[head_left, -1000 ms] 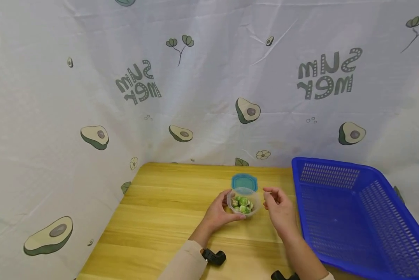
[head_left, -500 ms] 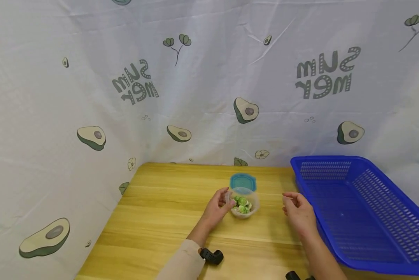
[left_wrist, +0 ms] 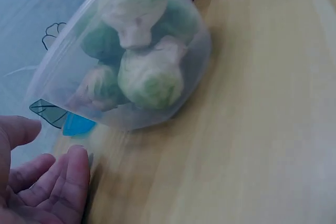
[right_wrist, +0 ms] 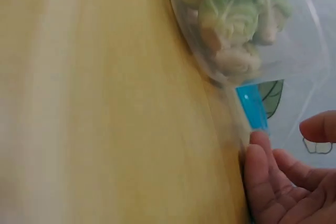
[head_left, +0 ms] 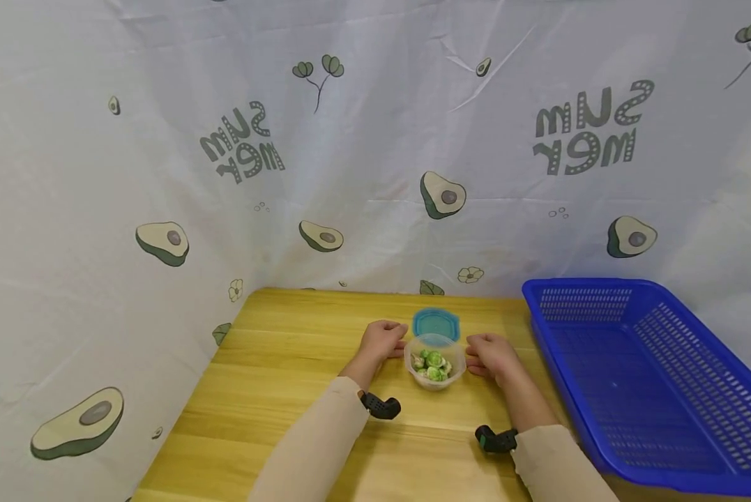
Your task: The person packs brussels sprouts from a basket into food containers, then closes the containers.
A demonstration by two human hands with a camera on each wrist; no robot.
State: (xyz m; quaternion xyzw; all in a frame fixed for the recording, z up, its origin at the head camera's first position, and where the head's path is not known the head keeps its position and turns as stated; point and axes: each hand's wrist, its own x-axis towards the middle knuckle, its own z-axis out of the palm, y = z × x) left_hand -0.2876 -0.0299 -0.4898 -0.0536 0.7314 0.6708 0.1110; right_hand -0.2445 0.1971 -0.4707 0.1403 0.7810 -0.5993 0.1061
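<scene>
A clear plastic container [head_left: 454,349] stands on the wooden table, holding several Brussels sprouts [head_left: 434,367]. Just behind it lies a blue lid [head_left: 436,321]. My left hand [head_left: 380,341] is at the container's left side, its fingers relaxed and nothing in them; in the left wrist view the fingertips [left_wrist: 79,156] are a little apart from the container wall. On the opposite side is my right hand [head_left: 493,355], also holding nothing. The right wrist view has its loosely bent fingers [right_wrist: 257,166] near the table, short of the container.
A big blue plastic basket [head_left: 576,397] stands at the right edge of the table. Behind the wooden table [head_left: 300,376] hangs a white curtain [head_left: 375,139] with avocado prints. Each wrist carries a small black camera.
My left hand lets go of the container and draws slightly back to its left. My right hand swings out toward the basket, then returns to the container's right side.
</scene>
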